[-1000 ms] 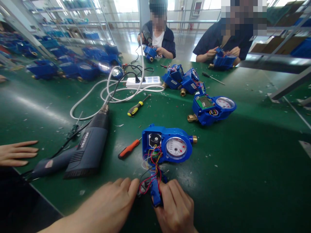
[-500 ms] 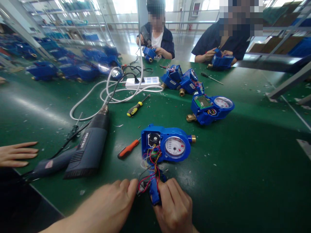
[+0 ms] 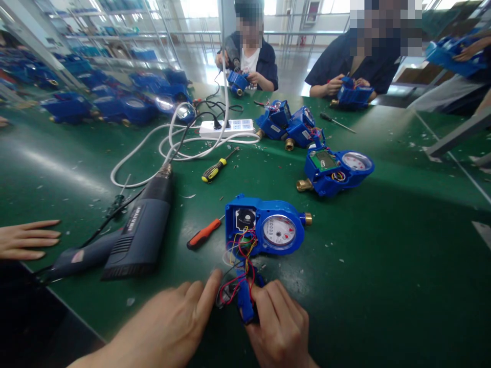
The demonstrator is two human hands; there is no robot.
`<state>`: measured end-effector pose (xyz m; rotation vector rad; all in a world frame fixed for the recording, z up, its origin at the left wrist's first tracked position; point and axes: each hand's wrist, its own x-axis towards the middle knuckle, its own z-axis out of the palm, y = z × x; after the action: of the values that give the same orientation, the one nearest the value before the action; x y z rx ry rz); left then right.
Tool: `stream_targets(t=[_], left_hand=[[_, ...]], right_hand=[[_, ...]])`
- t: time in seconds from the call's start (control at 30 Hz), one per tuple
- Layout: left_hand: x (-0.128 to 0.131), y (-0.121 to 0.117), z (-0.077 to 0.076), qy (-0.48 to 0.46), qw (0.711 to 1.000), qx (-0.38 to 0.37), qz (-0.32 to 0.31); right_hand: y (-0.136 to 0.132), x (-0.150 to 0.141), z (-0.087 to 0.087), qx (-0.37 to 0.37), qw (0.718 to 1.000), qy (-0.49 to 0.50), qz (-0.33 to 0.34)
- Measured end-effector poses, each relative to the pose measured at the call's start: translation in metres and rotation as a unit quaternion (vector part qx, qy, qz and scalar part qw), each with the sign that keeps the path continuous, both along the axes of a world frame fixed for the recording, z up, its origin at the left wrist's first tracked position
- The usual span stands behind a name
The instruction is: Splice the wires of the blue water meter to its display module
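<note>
An opened blue water meter [image 3: 268,227] lies on the green table [image 3: 383,266] in front of me, with red, yellow and black wires [image 3: 241,255] running out of it toward me. My right hand [image 3: 282,329] grips a small blue cover part [image 3: 245,302] at the end of those wires. My left hand [image 3: 180,322] rests beside it, fingertips touching the wired piece [image 3: 225,295] on its left. An orange-handled screwdriver [image 3: 203,234] lies just left of the meter.
A dark heat gun [image 3: 134,235] lies at left with its cable. A yellow-black screwdriver [image 3: 214,171], a white power strip [image 3: 226,128] and more blue meters [image 3: 333,171] lie farther back. Another person's hand [image 3: 26,239] rests at the left edge. Two people work opposite.
My left index finger has stretched forward toward the wires. A person carrying a blue meter has come into view at the top right. The meter has not moved.
</note>
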<state>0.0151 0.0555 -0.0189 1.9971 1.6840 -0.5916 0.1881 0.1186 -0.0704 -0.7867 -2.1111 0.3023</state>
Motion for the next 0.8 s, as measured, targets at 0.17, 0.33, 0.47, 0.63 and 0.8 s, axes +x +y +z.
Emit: stream_targets(t=[0.17, 0.33, 0.47, 0.63, 0.8], left_hand=[[-0.006, -0.002, -0.003, -0.012, 1.0, 0.019, 0.006], [-0.019, -0.018, -0.011, -0.188, 0.962, 0.123, 0.156], [-0.02, -0.023, -0.019, -0.174, 0.951, 0.161, 0.199], [-0.006, -0.023, -0.051, -0.114, 0.941, 0.278, 0.158], [-0.003, -0.022, -0.065, -0.125, 0.91, 0.374, 0.126]], right_hand=[[-0.001, 0.001, -0.004, -0.026, 1.0, 0.001, -0.004], [-0.001, 0.003, -0.009, -0.053, 0.998, -0.003, -0.018], [-0.002, 0.005, -0.009, -0.06, 0.998, 0.004, -0.027], [0.003, 0.013, -0.014, -0.1, 0.994, 0.023, -0.027], [0.001, 0.019, -0.016, -0.015, 1.0, 0.017, 0.015]])
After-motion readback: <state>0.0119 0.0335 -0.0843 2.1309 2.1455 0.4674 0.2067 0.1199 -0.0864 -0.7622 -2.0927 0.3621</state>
